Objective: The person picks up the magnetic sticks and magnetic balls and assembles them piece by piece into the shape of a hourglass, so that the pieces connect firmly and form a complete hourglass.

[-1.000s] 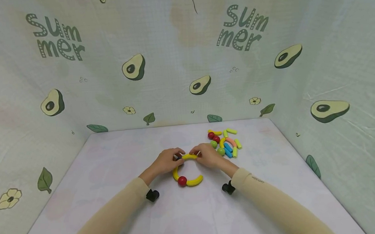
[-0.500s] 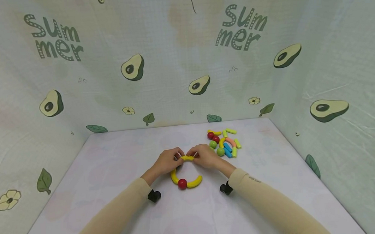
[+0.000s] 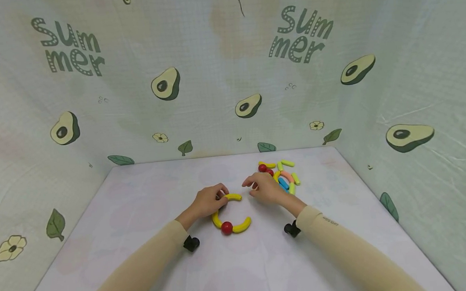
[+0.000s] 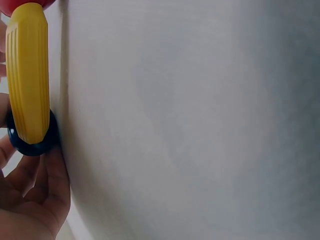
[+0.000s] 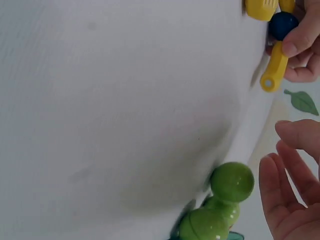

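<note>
My left hand pinches a dark blue ball that joins yellow curved rods in a part-ring. In the left wrist view, fingers curl around the ball at the end of a ridged yellow rod. The far yellow rod sticks out to the right of this hand, its tip uncovered. A red ball links the left rod to the near rod. My right hand holds nothing, thumb and fingers apart, beside green balls that it hides in the head view.
Loose pieces lie at the back right: red balls, a yellow rod, several lime rods, blue rods and a pink curved rod. A printed cloth stands behind the white table.
My right hand has let go of the far yellow rod and moved right toward the loose pieces, its fingers spreading. The left hand keeps hold of the part-ring, which has shifted slightly.
</note>
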Motion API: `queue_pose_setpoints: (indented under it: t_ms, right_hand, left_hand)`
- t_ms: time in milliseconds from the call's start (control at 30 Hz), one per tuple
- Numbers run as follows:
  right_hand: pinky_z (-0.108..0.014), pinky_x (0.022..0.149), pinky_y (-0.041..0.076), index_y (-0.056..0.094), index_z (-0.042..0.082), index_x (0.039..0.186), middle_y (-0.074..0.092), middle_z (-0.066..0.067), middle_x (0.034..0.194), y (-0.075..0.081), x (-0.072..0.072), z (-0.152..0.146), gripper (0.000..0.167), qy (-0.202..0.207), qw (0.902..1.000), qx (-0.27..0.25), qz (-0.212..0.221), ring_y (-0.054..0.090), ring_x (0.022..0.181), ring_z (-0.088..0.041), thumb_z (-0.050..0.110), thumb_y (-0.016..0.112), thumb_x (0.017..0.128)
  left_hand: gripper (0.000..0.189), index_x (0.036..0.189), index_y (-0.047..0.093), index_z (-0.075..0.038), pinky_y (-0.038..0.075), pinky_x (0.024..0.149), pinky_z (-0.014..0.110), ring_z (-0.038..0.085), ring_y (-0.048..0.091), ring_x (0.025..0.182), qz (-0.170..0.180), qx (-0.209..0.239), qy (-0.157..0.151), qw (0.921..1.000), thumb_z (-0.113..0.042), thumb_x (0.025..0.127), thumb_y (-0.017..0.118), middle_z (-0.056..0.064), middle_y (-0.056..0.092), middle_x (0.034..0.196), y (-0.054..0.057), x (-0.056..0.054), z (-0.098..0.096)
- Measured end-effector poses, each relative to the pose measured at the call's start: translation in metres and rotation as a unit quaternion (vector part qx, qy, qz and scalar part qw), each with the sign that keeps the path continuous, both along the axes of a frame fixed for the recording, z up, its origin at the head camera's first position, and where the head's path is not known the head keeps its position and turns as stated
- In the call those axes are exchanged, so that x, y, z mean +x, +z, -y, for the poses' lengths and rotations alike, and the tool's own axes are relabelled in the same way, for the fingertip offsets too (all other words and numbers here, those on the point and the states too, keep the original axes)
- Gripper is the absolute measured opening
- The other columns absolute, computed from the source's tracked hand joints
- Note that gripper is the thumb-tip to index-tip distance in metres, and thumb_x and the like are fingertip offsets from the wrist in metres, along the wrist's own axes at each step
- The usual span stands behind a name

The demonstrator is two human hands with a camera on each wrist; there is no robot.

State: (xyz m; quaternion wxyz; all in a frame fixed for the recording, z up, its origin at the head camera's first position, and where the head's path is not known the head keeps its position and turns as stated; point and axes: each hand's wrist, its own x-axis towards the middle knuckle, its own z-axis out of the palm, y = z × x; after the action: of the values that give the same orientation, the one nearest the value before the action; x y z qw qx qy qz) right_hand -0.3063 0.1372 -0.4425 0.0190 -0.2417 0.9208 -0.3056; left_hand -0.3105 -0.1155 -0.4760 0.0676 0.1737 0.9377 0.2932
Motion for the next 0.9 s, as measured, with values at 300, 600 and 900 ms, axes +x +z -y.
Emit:
queue_pose_setpoints:
  t_ms: [300,600,900]
  right_hand:
    - [-0.047,0.104,0.054,0.075,0.005,0.123,0.072,-0.011,0.123,0.0,-0.003,-0.033,0.031,-0.007,0.9965,0.06,-0.058,0.064,0.117,-0.031,0.0,0.079,0.093]
    - [-0.045,0.102,0.056,0.075,0.003,0.123,0.072,-0.009,0.12,-0.001,-0.006,-0.037,0.033,0.006,0.994,0.087,-0.066,0.064,0.114,-0.029,0.001,0.083,0.09]
    - [-0.042,0.098,0.057,0.077,0.003,0.119,0.074,-0.007,0.115,-0.006,-0.009,-0.033,0.032,0.018,0.9913,0.108,-0.074,0.065,0.106,-0.024,-0.002,0.084,0.089]
  left_hand:
    - [0.018,0.118,0.065,-0.022,0.054,0.075,0.03,0.017,0.059,0.086,0.0,-0.015,-0.01,0.9998,-0.025,0.101,0.069,-0.001,0.069,0.1,-0.003,-0.005,0.003]
    - [0.016,0.117,0.065,-0.022,0.054,0.077,0.031,0.019,0.059,0.087,0.008,-0.008,-0.005,0.9999,-0.026,0.102,0.069,0.0,0.069,0.1,-0.001,-0.003,0.005]
    - [0.016,0.116,0.065,-0.022,0.053,0.076,0.031,0.018,0.059,0.085,0.008,-0.005,-0.007,0.9999,-0.025,0.102,0.068,-0.001,0.069,0.1,0.001,-0.001,0.005]
